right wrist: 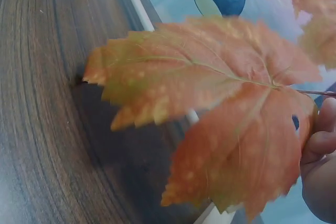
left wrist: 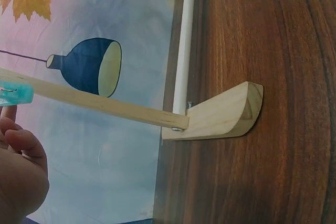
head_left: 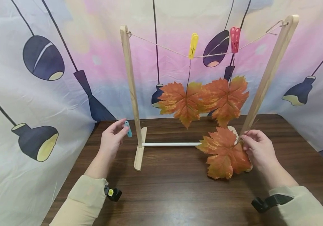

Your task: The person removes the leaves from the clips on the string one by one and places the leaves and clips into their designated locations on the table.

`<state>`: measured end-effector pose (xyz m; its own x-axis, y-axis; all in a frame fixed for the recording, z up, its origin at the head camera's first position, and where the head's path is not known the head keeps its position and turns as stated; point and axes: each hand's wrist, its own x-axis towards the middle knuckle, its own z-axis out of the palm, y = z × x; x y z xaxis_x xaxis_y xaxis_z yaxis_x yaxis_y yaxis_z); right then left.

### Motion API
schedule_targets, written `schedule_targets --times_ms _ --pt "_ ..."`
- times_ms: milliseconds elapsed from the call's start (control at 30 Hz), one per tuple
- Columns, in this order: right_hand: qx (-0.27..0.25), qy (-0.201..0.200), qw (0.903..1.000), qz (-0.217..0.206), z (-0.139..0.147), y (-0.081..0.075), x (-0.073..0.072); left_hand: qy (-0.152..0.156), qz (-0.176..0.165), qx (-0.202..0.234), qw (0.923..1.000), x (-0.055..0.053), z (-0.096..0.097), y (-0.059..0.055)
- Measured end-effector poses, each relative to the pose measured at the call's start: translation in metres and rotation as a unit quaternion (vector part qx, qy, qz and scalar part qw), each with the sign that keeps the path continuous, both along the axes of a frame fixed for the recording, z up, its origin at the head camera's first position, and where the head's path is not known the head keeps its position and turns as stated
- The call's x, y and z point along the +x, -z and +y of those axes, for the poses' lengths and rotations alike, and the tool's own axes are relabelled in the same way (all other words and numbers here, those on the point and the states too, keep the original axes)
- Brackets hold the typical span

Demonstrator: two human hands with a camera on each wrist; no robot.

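Between thumb and fingers, my left hand (head_left: 112, 136) pinches a light blue clothespin (head_left: 128, 129), just left of the rack's left post (head_left: 132, 91). The same clothespin (left wrist: 16, 93) shows at the edge of the left wrist view. My right hand (head_left: 259, 147) pinches the stem of an orange artificial maple leaf (head_left: 225, 153) in front of the right post (head_left: 269, 72). That leaf (right wrist: 226, 82) fills much of the right wrist view. Two similar leaves, a left one (head_left: 182, 100) and a right one (head_left: 226, 97), hang from the twine (head_left: 161, 46) by a yellow clothespin (head_left: 193, 46) and a red clothespin (head_left: 235, 40).
A white rod (head_left: 170, 144) joins the rack's wooden feet, the left foot (head_left: 139, 160) standing on the dark wooden table (head_left: 161, 194). Behind it hangs a cloth backdrop (head_left: 99, 62) printed with lamps. Each wrist wears a black strap mount, such as the left mount (head_left: 114, 194).
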<state>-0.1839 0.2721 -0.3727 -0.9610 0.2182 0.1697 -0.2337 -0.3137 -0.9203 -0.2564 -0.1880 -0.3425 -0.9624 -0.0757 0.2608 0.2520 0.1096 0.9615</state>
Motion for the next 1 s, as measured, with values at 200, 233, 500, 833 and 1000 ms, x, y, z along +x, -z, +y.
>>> schedule_targets --times_ms 200,233,500,833,1000 --pt "0.020 0.013 0.9995 -0.022 0.009 0.003 0.004 -0.013 -0.007 -0.026 0.9996 0.000 -0.003 0.005" --pt "0.018 0.014 0.9995 -0.023 0.010 0.004 0.004 -0.015 -0.006 -0.028 0.9995 0.000 -0.003 0.006" --pt "-0.002 0.011 0.9999 -0.010 0.018 0.011 0.010 -0.011 -0.008 -0.021 0.9997 0.000 -0.006 0.014" --pt "0.019 0.022 0.9988 -0.039 0.031 0.021 0.019 0.014 -0.025 -0.022 0.9993 0.003 -0.009 0.025" --pt "0.009 0.029 0.9983 -0.051 0.035 0.025 0.022 0.014 -0.031 -0.019 0.9992 0.005 -0.012 0.029"
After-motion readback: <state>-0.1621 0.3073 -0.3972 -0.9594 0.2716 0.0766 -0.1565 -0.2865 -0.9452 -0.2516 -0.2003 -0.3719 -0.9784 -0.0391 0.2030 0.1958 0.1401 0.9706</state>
